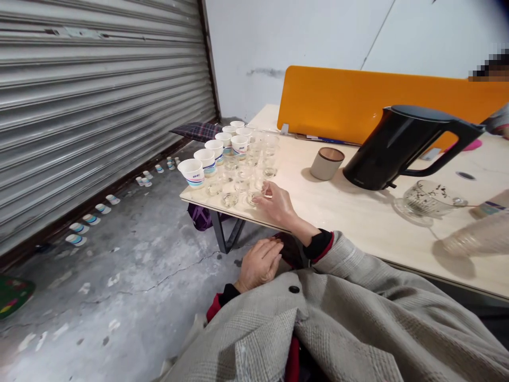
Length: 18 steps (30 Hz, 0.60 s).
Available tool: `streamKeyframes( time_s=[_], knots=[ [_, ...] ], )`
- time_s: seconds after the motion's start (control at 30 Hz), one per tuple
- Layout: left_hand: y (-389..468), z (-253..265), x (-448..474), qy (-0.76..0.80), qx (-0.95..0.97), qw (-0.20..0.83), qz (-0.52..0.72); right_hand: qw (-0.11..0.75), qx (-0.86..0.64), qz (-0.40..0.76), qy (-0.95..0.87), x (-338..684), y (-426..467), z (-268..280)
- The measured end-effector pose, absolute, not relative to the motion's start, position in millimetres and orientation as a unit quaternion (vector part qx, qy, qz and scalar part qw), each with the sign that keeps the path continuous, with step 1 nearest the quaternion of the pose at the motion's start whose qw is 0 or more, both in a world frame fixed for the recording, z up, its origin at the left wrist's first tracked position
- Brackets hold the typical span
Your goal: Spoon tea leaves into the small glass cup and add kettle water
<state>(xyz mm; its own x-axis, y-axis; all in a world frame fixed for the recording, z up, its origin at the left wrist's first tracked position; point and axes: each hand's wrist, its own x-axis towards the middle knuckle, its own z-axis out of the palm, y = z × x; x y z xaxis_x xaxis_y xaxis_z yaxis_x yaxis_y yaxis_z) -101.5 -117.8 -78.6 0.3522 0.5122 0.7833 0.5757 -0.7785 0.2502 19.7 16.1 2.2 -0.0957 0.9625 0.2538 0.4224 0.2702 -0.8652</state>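
My right hand [277, 204] has its thumb and fingers closed round a clear plastic cup [251, 199] at the table's near edge. Bits of something dark seem to lie in the bottom of that cup. Beside it stand several more clear cups, among them one at the edge [229, 200]. Behind and to the left of these is a row of white paper cups with blue stripes, the nearest paper cup [192, 174] at the table corner. My left hand [260, 265] lies over my lap, fingers stretched out and holding nothing.
On the pale table [306, 204] stand a grey cup [327, 164], a black electric kettle [392, 148], a glass bowl [427, 199] with dark bits, and stacked clear cups [481, 236]. An orange divider [330, 103] rises behind. Several paper cups line the floor by the shutter [99, 106].
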Motion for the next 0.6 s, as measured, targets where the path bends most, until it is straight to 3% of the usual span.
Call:
streamKeyframes(
  time_s=[0.6],
  knots=[
    [-116.2,-75.6,-102.2,-0.327,-0.827,0.016,-0.456,0.407,-0.528,0.318,-0.674,23.8,13.8,-2.7]
  ],
)
